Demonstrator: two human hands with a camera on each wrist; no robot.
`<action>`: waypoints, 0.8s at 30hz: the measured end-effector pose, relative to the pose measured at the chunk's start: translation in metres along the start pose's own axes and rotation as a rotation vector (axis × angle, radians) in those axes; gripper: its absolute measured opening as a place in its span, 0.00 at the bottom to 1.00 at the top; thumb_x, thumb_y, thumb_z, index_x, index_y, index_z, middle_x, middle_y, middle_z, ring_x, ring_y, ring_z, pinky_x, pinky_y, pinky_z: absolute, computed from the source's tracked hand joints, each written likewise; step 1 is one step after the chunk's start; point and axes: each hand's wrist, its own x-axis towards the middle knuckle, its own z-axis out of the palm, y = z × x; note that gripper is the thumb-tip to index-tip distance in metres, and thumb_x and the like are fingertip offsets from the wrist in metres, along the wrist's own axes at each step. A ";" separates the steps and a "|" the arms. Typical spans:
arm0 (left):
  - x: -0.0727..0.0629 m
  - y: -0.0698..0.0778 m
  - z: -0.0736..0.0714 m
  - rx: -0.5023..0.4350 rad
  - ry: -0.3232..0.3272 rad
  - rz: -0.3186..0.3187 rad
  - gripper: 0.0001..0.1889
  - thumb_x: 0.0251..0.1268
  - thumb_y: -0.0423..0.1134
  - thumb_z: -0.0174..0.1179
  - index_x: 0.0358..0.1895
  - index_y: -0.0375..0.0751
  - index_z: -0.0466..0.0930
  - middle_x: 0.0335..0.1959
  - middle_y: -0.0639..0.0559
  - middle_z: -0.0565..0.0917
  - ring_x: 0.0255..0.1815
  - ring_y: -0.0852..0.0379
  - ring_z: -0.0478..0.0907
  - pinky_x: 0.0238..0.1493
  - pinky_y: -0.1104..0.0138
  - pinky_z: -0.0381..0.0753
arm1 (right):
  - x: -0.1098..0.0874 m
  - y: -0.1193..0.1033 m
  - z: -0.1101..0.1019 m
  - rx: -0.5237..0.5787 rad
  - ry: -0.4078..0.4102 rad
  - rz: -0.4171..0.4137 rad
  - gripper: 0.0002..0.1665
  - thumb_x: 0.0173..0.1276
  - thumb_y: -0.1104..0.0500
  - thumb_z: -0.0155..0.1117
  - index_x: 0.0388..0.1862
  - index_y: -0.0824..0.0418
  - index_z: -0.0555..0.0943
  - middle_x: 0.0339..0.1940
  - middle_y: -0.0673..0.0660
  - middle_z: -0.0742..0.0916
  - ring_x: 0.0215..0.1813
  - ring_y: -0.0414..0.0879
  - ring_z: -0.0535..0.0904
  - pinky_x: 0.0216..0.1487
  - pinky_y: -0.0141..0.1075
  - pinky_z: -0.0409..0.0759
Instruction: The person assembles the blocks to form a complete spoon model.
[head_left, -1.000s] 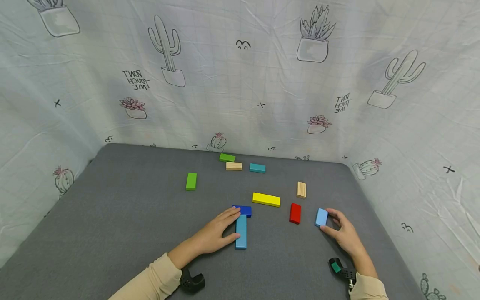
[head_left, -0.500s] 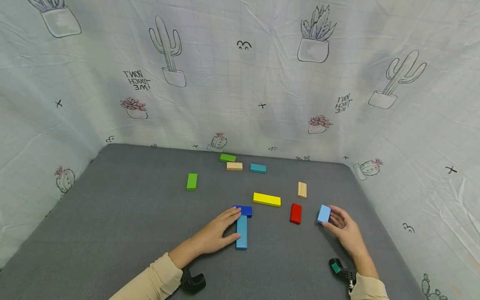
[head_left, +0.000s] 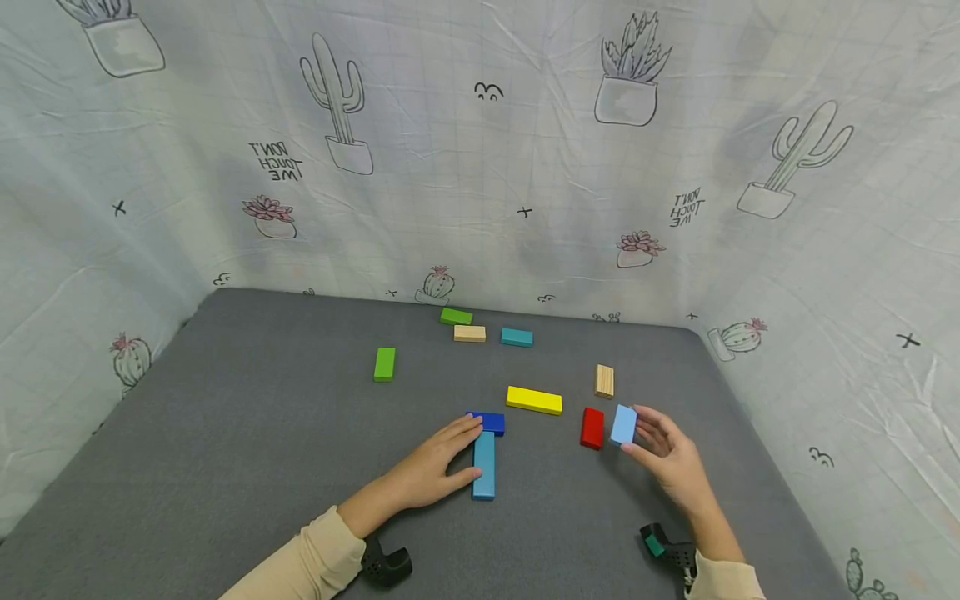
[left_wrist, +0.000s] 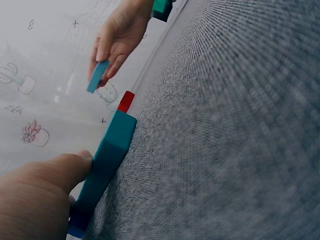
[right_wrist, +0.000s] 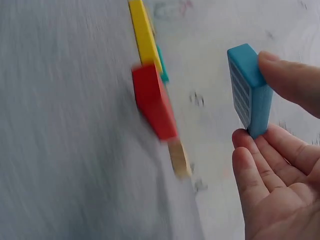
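Note:
My right hand (head_left: 671, 458) pinches a light blue block (head_left: 623, 425) between thumb and fingers, just right of the red block (head_left: 592, 428). In the right wrist view that light blue block (right_wrist: 252, 90) is held up off the table. My left hand (head_left: 427, 467) rests with extended fingers on the dark blue block (head_left: 492, 423), its thumb touching the side of a longer blue block (head_left: 483, 467). These two blocks lie end to side in a T shape, the dark blue one partly hidden under the fingers.
A yellow block (head_left: 534, 399) lies behind the T. Farther back are a wooden block (head_left: 604, 381), another wooden block (head_left: 469, 333), a teal block (head_left: 517, 337) and green blocks (head_left: 384, 364). A patterned cloth (head_left: 480, 167) hangs behind the grey table (head_left: 247, 433).
The right hand has lifted the light blue block off the table and carried it left, toward the red block. The left hand has stayed in place.

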 end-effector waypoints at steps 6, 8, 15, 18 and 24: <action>0.000 0.000 0.000 -0.008 0.002 -0.001 0.35 0.69 0.56 0.52 0.73 0.42 0.56 0.76 0.54 0.55 0.77 0.54 0.48 0.72 0.53 0.57 | -0.001 -0.012 0.024 0.074 -0.076 -0.082 0.36 0.57 0.70 0.68 0.64 0.71 0.67 0.64 0.72 0.73 0.59 0.25 0.72 0.57 0.18 0.71; 0.000 0.000 0.001 -0.007 0.002 0.000 0.35 0.69 0.55 0.52 0.73 0.42 0.56 0.76 0.54 0.55 0.77 0.54 0.48 0.72 0.53 0.57 | -0.002 -0.017 0.033 0.083 -0.100 -0.089 0.36 0.56 0.70 0.69 0.64 0.71 0.67 0.63 0.71 0.74 0.58 0.26 0.73 0.57 0.19 0.71; -0.001 0.000 0.001 -0.002 0.003 -0.003 0.35 0.69 0.55 0.52 0.73 0.42 0.56 0.76 0.54 0.55 0.77 0.54 0.48 0.72 0.53 0.58 | -0.009 -0.032 0.062 0.100 -0.162 -0.092 0.36 0.55 0.65 0.72 0.63 0.68 0.69 0.63 0.67 0.75 0.58 0.27 0.73 0.58 0.21 0.72; -0.001 0.001 0.001 -0.001 0.006 -0.001 0.35 0.69 0.56 0.52 0.73 0.42 0.56 0.76 0.53 0.55 0.77 0.53 0.48 0.72 0.52 0.58 | -0.014 -0.038 0.073 0.135 -0.186 -0.102 0.35 0.56 0.66 0.71 0.62 0.68 0.70 0.62 0.67 0.76 0.59 0.29 0.74 0.59 0.23 0.73; -0.001 0.001 0.001 0.002 0.017 0.002 0.35 0.69 0.56 0.52 0.73 0.41 0.57 0.76 0.52 0.56 0.77 0.52 0.49 0.72 0.51 0.58 | -0.027 -0.052 0.096 0.162 -0.263 -0.029 0.35 0.56 0.61 0.72 0.62 0.65 0.71 0.63 0.64 0.77 0.58 0.35 0.75 0.60 0.29 0.75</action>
